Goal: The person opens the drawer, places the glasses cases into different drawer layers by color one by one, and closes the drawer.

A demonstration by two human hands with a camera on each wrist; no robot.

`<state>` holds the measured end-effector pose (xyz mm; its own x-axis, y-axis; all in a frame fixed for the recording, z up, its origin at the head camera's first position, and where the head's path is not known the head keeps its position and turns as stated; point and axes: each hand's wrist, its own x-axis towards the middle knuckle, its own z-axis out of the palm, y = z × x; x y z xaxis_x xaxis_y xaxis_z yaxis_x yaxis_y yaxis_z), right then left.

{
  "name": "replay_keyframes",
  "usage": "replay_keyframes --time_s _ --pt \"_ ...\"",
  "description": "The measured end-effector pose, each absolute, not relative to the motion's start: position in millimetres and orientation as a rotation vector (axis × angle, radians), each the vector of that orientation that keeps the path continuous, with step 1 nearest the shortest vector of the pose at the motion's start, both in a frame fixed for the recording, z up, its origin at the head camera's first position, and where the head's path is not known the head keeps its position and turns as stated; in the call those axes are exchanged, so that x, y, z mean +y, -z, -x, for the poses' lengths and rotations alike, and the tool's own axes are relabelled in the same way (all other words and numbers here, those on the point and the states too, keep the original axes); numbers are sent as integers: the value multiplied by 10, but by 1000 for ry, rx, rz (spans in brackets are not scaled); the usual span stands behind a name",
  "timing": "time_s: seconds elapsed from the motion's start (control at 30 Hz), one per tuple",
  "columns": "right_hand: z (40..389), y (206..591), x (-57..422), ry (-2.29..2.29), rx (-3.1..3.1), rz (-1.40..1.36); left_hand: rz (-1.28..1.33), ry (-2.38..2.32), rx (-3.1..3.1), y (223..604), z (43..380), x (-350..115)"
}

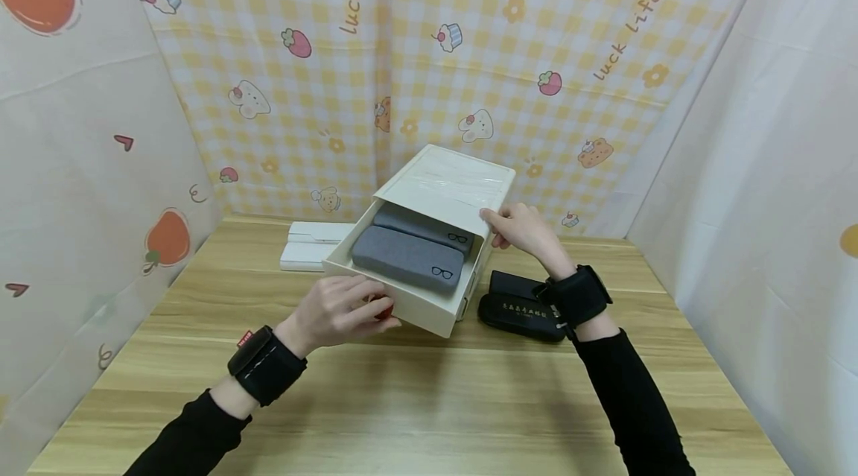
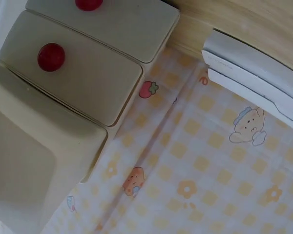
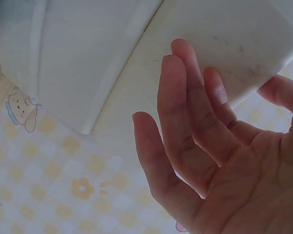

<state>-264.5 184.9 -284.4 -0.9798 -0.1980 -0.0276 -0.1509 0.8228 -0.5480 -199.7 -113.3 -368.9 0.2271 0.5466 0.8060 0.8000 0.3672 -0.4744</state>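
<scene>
A cream drawer cabinet [image 1: 445,178] has its top drawer [image 1: 395,290] pulled partly out. Two grey glasses cases [image 1: 409,256] with printed spectacles lie inside it, the rear one partly under the cabinet top. My left hand [image 1: 345,312] pinches the red knob [image 1: 383,308] on the drawer front. The left wrist view shows lower drawers with red knobs [image 2: 51,57], but not the hand. At the cabinet's front right edge, my right hand [image 1: 526,230] rests against its top and side. In the right wrist view its fingers [image 3: 173,92] are slightly bent beside the pale cabinet side.
To the right of the cabinet lie black glasses cases [image 1: 519,312], one with gold lettering, partly behind the right wrist. White cases [image 1: 311,249] lie at the back left. A patterned curtain [image 1: 436,74] hangs behind the wooden table [image 1: 402,401], with white curtains at both sides.
</scene>
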Motion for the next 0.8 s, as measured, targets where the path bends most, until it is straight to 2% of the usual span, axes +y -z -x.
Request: replay_keyframes --time_s 0.8 --pt "2638 2850 1841 888 2917 248 1260 273 -1607 3601 2074 -1070"
